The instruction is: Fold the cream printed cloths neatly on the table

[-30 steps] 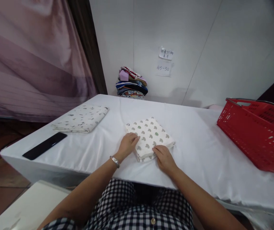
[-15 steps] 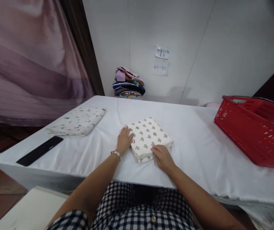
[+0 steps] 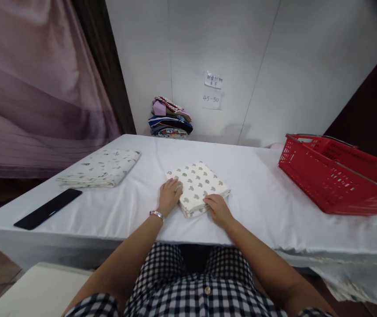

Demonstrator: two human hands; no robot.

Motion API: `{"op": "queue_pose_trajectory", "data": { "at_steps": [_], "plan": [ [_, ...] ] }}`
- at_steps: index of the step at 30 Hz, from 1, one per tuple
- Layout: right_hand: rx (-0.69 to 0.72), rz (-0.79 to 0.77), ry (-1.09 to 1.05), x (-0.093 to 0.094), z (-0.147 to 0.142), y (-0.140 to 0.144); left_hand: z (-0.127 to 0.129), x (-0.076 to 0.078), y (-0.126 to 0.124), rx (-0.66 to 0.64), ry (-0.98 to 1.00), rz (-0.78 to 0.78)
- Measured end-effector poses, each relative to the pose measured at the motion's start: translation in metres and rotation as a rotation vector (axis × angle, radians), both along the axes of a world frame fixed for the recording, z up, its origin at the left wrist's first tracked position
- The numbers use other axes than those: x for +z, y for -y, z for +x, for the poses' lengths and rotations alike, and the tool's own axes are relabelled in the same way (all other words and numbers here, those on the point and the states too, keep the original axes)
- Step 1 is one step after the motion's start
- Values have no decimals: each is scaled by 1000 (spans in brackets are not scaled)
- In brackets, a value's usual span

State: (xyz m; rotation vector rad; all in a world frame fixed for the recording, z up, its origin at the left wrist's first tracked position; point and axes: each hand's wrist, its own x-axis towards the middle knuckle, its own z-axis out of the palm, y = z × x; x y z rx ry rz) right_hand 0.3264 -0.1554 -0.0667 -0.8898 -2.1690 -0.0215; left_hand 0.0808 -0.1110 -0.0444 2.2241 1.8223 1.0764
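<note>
Two hands rest on one folded cloth, a white square printed with small grey and green shapes, which lies on the white table straight ahead at twelve o'clock, close to the near edge.

Going from the left: a black phone lies flat at about ten o'clock near the table's left edge, and just beyond it sits another folded cloth, pale with a sparse print, well apart from the one in hand. At the far wall, about eleven o'clock, a stack of coloured clothes sits behind the table, with paper notes stuck on the wall to its right.

The left hand, a bracelet at its wrist, lies open and flat with its fingers over the cloth's left edge, pressing rather than gripping. The right hand lies palm down on the near right corner, fingers spread and slack, holding nothing closed. The step looks like squaring and flattening the fold. To do it well, I judge the palms should stay flat and sweep outward from the middle, so trapped air leaves and the layers do not slide; the left fingers can nudge the edges into line while the right pins the corner. Pressing too hard near one edge could skew the stack of layers.

Further right, at two o'clock, a red basket stands on the table, well apart from the hands.
</note>
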Motion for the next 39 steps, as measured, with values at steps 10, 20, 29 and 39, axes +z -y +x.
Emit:
{"op": "queue_pose_trajectory", "data": {
  "at_steps": [10, 20, 29, 39],
  "plan": [
    [6, -49, 11, -2, 3, -2, 16, -2, 76, -334, -247, 97],
    [15, -27, 15, -1, 3, -2, 19, -4, 85, -443, -274, 201],
    [17, -32, 38, -1, 5, -2, 31, 13, 74, -409, -177, 179],
    [3, -144, -147, 14, 4, -6, 49, -11, 70, -399, -384, 94]
  ]
}}
